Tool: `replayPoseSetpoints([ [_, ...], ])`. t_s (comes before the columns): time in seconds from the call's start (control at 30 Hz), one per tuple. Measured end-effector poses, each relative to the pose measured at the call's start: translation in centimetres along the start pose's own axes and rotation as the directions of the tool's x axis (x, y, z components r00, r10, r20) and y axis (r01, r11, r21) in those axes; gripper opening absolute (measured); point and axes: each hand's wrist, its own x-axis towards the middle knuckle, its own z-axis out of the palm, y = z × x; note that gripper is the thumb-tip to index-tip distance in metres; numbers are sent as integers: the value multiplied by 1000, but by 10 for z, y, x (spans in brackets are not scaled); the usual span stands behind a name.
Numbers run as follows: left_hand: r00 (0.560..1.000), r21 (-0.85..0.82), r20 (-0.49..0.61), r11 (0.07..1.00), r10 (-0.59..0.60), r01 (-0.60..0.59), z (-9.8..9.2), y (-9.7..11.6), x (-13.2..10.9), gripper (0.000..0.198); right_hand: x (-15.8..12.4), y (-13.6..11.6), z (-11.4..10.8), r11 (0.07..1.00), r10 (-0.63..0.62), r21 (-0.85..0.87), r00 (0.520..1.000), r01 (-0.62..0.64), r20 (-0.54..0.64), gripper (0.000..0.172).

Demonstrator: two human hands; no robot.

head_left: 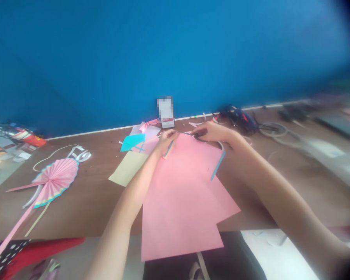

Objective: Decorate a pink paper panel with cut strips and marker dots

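Both hands are over large pink paper sheets (179,202) that overlap on the table and reach past its front edge. My left hand (167,140) is closed, fingers pinching a narrow paper strip (169,151) with a blue edge. My right hand (211,131) is wrapped around a dark, slim tool that looks like scissors (196,136), its thin blades pointing at the left fingertips. Below the right hand a blue and white strip (218,165) curls down onto the pink paper. Blur hides the exact contact between blades and strip.
A pink folded paper fan (56,179) lies at left beside white curled strips (81,154). Turquoise paper (133,142) and a cream sheet (127,168) lie left of my hands. A phone-like object (165,111) leans on the blue wall. A dark pouch (239,118) sits back right.
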Motion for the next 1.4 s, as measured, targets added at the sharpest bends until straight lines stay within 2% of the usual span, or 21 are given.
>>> replayPoseSetpoints([
  [0.4, 999, 30, -16, 999, -35, 36, 0, 1, 0, 35, -2, -3, -3, 1000, 17, 2, 1000, -17, -16, 38],
  [0.63, 998, -11, -24, 999, -54, 53, 0, -1, 0, 34, -2, -5, -2, 1000, 24, 0, 999, -24, -28, 39],
  [1.4, 999, 9, -7, 999, -34, 34, 2, 3, -1, 32, -3, -1, -3, 998, -23, 51, 1000, 24, -15, 40],
])
